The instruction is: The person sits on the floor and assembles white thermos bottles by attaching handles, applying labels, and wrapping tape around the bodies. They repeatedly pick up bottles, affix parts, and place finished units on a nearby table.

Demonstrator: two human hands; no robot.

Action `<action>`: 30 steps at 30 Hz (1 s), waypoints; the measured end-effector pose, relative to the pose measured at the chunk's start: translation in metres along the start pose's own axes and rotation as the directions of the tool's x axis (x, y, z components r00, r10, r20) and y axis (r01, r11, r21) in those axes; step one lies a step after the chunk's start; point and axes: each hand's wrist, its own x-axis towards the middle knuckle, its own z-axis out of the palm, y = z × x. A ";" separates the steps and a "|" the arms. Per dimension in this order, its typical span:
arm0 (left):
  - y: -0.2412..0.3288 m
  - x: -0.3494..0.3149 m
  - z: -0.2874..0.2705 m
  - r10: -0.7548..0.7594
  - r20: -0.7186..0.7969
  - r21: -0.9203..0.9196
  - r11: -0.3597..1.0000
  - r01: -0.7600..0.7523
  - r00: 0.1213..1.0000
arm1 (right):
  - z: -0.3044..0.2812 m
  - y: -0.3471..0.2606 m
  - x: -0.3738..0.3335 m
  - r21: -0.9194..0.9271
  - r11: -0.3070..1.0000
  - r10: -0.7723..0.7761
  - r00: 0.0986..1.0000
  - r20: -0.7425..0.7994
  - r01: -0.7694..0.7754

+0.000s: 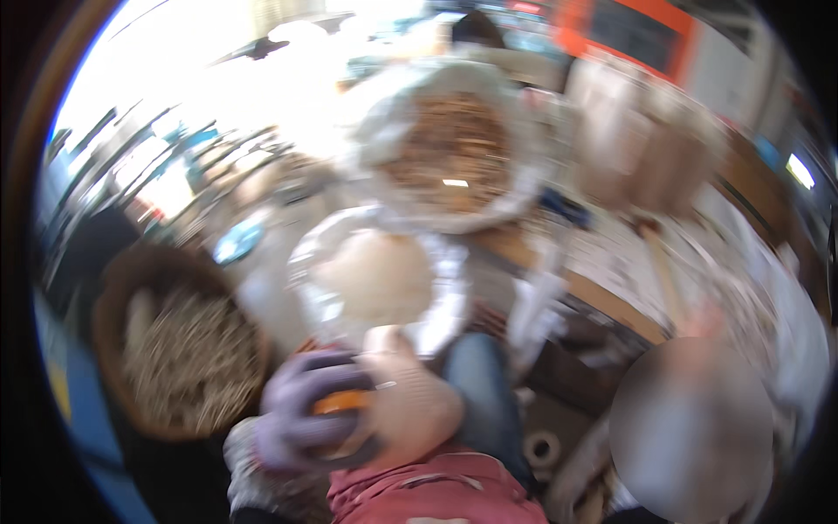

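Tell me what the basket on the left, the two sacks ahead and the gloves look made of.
Basket: woven wicker or cane by its brown ribbed wall, holding pale strands. Far sack and near sack: thin clear plastic film, glossy and crinkled, rolled at the rim. Left hand: purple glove, probably knit fabric, matte. Right hand: pale pinkish glove, possibly rubber-coated. Blur leaves both gloves uncertain.

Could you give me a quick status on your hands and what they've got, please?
Left hand, purple glove, closed around small orange object. Right hand, pale glove, against it; grip unclear through blur. Clear plastic bag of white material just ahead. Nothing between.
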 end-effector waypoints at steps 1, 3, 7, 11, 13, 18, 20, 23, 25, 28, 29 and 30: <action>0.001 -0.004 0.002 -0.024 0.061 0.061 0.998 0.020 0.998 | 0.001 0.010 0.001 -0.056 0.998 0.012 0.999 0.038 -0.009; 0.007 -0.010 0.015 -0.094 0.045 0.093 0.992 0.090 0.994 | 0.010 0.016 -0.005 -0.087 0.996 0.006 0.992 0.123 0.005; 0.011 -0.010 0.033 -0.123 -0.033 0.061 0.990 0.125 0.992 | 0.031 0.019 -0.013 -0.052 0.998 -0.035 0.983 0.180 0.045; 0.012 -0.004 0.038 -0.146 -0.010 0.017 0.989 0.146 0.989 | 0.020 0.074 0.016 -0.056 0.998 -0.024 0.998 0.057 0.027; 0.015 -0.004 0.041 -0.122 -0.016 0.039 0.992 0.123 0.992 | 0.007 0.108 0.054 -0.102 0.995 -0.010 0.996 -0.089 0.001; 0.025 -0.009 0.050 -0.142 0.051 0.122 0.983 0.135 0.989 | -0.029 0.098 0.136 -0.090 0.996 -0.058 0.908 -0.415 0.022; 0.024 -0.011 0.052 -0.139 0.010 0.179 0.975 0.135 0.990 | -0.033 0.039 0.130 0.206 0.967 -0.034 0.875 -0.482 0.151; 0.029 -0.016 0.053 -0.137 0.020 0.162 0.978 0.132 0.990 | -0.003 -0.082 0.055 0.917 0.398 0.139 0.986 -0.087 0.025; 0.031 -0.019 0.051 -0.133 0.042 0.155 0.980 0.125 0.990 | 0.019 -0.155 -0.003 0.962 0.083 0.111 0.962 0.250 -0.259; 0.032 -0.024 0.050 -0.125 0.049 0.141 0.983 0.117 0.991 | 0.051 -0.220 -0.058 0.823 -0.281 -0.010 0.859 0.512 -0.494; 0.032 -0.025 0.051 -0.126 0.041 0.139 0.983 0.120 0.991 | 0.058 -0.230 -0.066 0.764 -0.322 -0.028 0.812 0.583 -0.560; 0.032 -0.027 0.051 -0.140 0.040 0.140 0.981 0.134 0.989 | 0.065 -0.237 -0.073 0.779 -0.278 -0.028 0.815 0.579 -0.563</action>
